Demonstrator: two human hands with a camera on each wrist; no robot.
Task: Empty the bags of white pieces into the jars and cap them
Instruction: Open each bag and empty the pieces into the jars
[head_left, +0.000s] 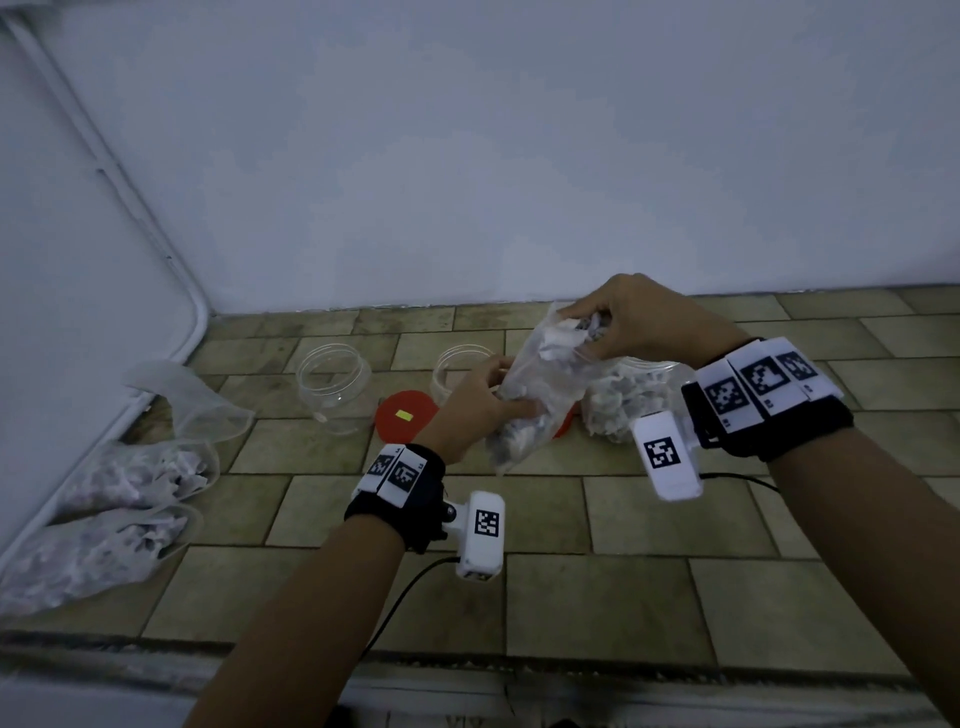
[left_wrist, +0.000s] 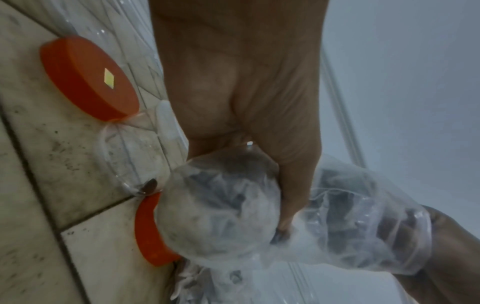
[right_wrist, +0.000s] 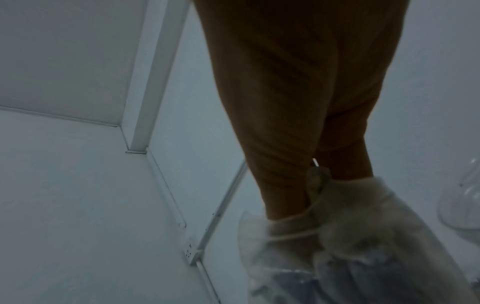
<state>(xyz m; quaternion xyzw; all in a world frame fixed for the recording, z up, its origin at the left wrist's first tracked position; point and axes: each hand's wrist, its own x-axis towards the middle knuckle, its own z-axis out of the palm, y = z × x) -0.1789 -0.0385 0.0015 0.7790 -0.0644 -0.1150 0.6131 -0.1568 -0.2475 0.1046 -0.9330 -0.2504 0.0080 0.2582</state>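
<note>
Both hands hold one clear plastic bag of white pieces (head_left: 540, 384) above the tiled bench (head_left: 623, 519). The right hand (head_left: 639, 322) pinches the bag's upper end, fingers curled into the gathered plastic. The left hand (head_left: 478, 405) wraps around the bag lower down, with the thumb pressed across its bulging side in the left wrist view. The bag hangs tilted, its bottom end near the bench and its top leaning to the right.

Just behind and to the right of the bag stands a clear plastic jar packed with white pieces (head_left: 623, 400), without a cap. Two more clear plastic jars stand open: one (head_left: 460, 371) directly behind the left hand, and another (head_left: 332, 384) further left. Whether the first of these holds anything cannot be told; the second shows at most a piece or two near its base.

A round orange-red cap with a small yellow sticker (head_left: 408, 415) lies flat on the bench between those two jars. A second orange-red cap (left_wrist: 148, 232) lies mostly hidden under the held bag.

At the far left of the bench lie two filled clear bags of white pieces, one (head_left: 140, 475) behind the other (head_left: 88, 561), and a crumpled clear bag that looks empty (head_left: 192, 395) sits behind them beside the white wall panel (head_left: 78, 312).
</note>
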